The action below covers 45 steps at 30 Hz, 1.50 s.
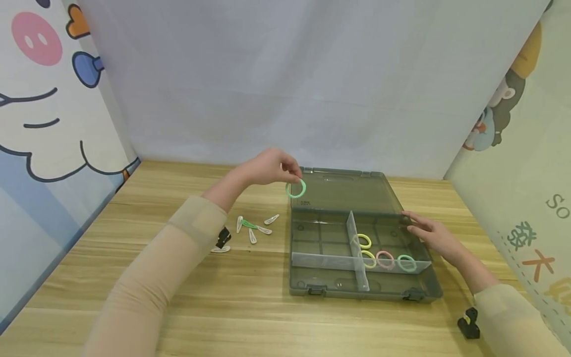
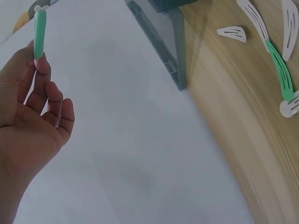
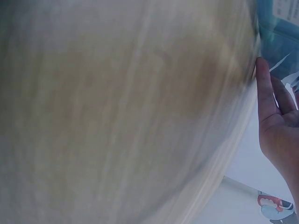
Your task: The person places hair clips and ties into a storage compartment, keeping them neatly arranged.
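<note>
Head cam: left hand [image 1: 274, 167] has a pale-green, round, rubbery-looking hair ring [image 1: 296, 197] in a fingertip pinch, thumb + finger closed on its top edge, the rest hanging just below. It's up off the table, over the left edge of the lid in this view. The grey see-through plastic box [image 1: 361, 296] sits right of the pinch and closer to the person, w/ four more yellow, pink and green rings [image 1: 370, 243] in it. White and green metal-looking snap clips [image 1: 271, 219] lie on the near-left side of the grip. Right hand [image 1: 434, 240] is well right of the pinch, fingers fairly straight at the box's far-right edge, nothing gripped afaict.

Left wrist cam: ring's edge-on at the fingertips, other fingers loosely bent. Imo it's super light, prob soft/stretchy, not fragile, a bit grippy rather than slippery. Band looks slim, so pinching one edge is fine tbh.

Right wrist cam: fingertips at the box edge, can't tell how hard they press. Held ring's n/a here.
</note>
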Each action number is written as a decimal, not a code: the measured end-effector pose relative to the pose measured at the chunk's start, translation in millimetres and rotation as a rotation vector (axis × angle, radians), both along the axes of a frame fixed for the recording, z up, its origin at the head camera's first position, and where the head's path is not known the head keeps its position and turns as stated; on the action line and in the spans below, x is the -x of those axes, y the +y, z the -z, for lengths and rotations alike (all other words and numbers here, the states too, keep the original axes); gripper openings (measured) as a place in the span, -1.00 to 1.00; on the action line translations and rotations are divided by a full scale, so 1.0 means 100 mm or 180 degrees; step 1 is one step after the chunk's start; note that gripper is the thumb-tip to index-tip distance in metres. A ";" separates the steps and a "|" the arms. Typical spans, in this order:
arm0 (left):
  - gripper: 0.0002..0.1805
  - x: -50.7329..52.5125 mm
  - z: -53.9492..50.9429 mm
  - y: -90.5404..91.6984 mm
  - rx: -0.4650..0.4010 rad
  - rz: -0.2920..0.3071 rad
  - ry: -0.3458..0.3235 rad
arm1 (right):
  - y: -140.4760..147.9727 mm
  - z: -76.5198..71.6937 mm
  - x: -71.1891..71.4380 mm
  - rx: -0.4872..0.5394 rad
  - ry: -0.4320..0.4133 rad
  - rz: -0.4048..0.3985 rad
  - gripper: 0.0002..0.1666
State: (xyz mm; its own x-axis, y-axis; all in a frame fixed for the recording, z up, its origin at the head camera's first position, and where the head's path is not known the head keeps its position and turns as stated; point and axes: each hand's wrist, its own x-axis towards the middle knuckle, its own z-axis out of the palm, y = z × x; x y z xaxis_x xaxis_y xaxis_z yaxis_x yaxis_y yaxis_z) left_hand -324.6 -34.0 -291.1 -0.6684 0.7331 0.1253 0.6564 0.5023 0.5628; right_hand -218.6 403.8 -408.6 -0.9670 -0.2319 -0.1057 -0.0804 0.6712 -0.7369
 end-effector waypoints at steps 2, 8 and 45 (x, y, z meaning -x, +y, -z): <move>-0.91 -0.02 -0.04 0.06 -0.0024 -0.0009 -0.0037 | 0.00 0.00 0.00 0.0010 -0.0017 0.0005 -0.30; -0.92 -0.07 -0.15 0.24 -0.0059 -0.0001 -0.0068 | 0.00 0.00 0.00 0.0043 -0.0042 -0.0035 -0.29; -0.87 -0.20 0.05 1.40 -0.0397 0.0581 -0.0253 | 0.02 -0.01 0.02 0.0060 -0.0017 -0.0008 -0.32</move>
